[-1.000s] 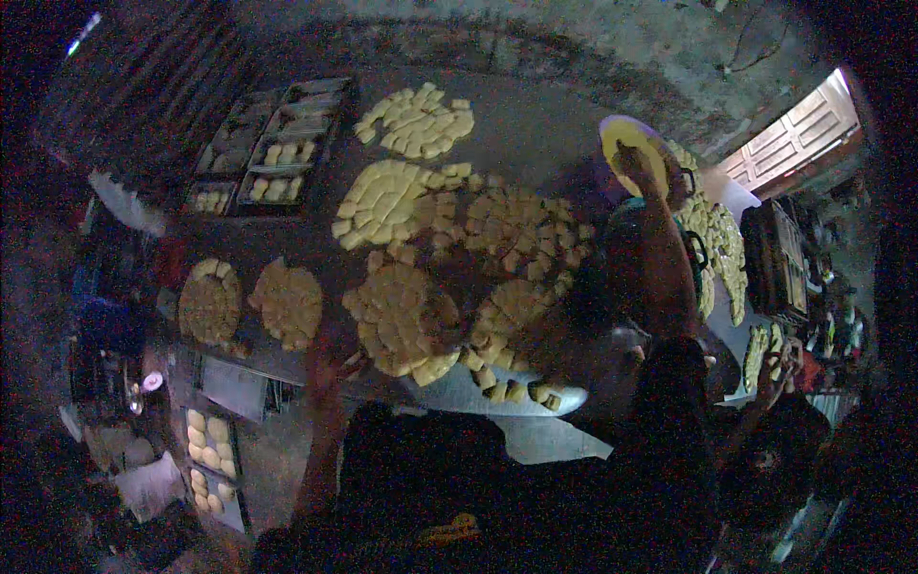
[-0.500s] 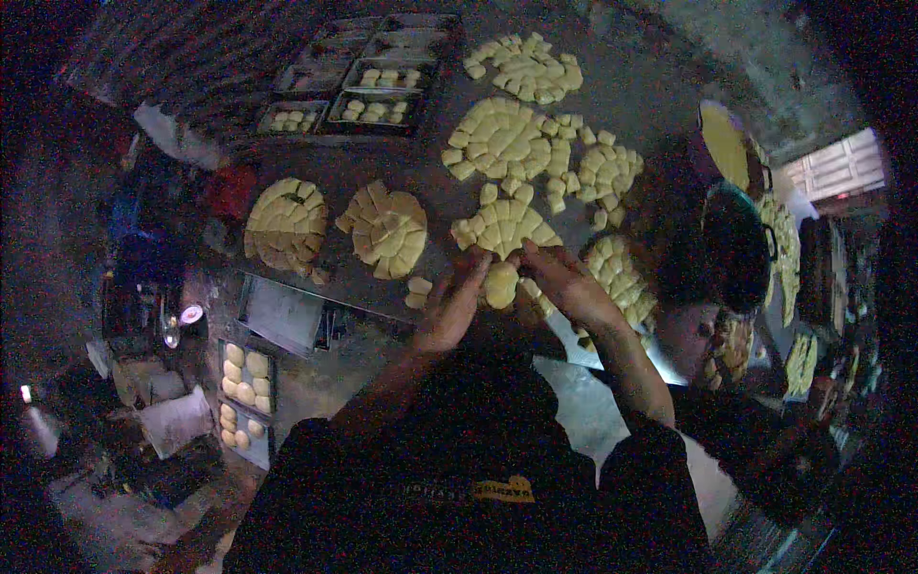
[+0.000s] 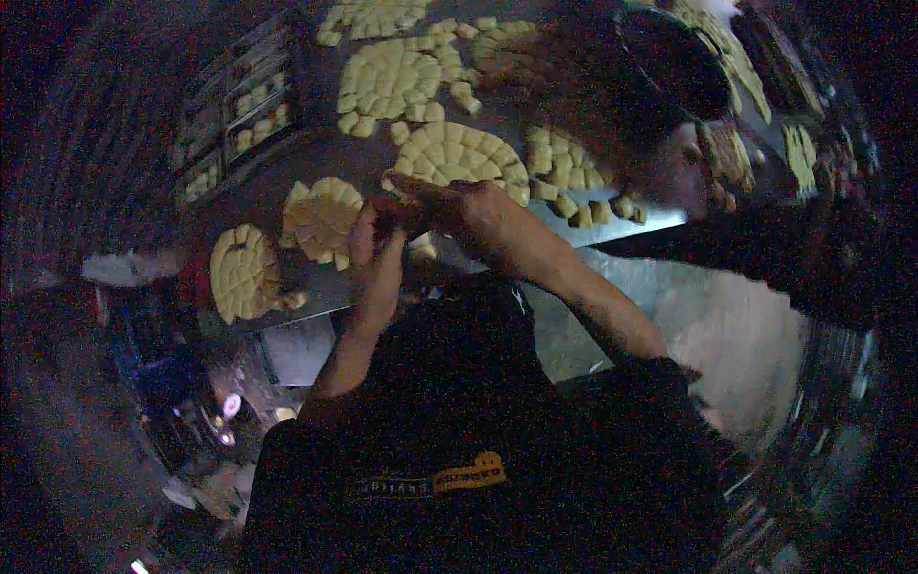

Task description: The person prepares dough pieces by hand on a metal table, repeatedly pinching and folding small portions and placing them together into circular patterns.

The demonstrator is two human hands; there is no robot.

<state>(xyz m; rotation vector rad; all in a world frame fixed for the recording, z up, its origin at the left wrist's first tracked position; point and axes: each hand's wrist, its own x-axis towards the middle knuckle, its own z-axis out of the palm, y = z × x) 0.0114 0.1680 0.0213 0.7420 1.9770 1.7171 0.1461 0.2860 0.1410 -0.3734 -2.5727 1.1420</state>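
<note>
My left hand and my right hand meet above the near edge of the dark worktable. The left fingers look curled, and the right hand reaches across them from the right. Shadow and blur hide what lies between the closed fingers. Just below them a pale piece of dough shows. Beyond my right hand lies a flattened dough round, cut into wedges and small blocks. To the left sit another cut dough round and a further one with a gap in it.
More cut dough spreads over the far table, with dough blocks along the right edge. Baking pans holding dough pieces stand at the far left. A dark round pan is at the far right. Another person's dark sleeve reaches in from the right.
The view has turned, so the table sits higher and further left. My hands, formerly apart around a lump of dough, have come together, the right one crossing over the left.
</note>
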